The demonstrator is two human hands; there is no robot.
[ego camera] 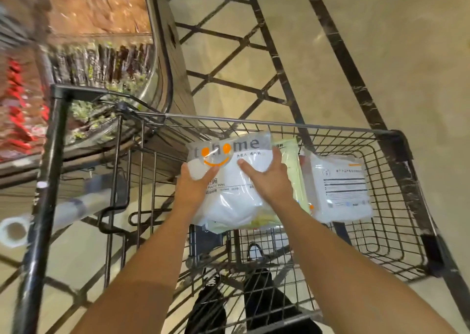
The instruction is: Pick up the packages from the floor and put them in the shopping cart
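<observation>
A clear plastic package of white bowls point(234, 198), printed with an orange smiley and grey letters, lies inside the wire shopping cart point(396, 232). My left hand point(193, 183) grips its left edge and my right hand point(269, 178) rests flat on its top, fingers spread over the film. A pale green package point(292, 165) shows beneath it on the right. A white package with a printed label point(340, 188) leans against the cart's right side.
The cart's black frame post point(43, 206) stands at the left. A refrigerated display case with blurred goods point(96, 61) is at upper left. Tiled floor with dark diamond lines point(229, 53) lies ahead. My legs and shoes point(254, 290) show through the cart's mesh.
</observation>
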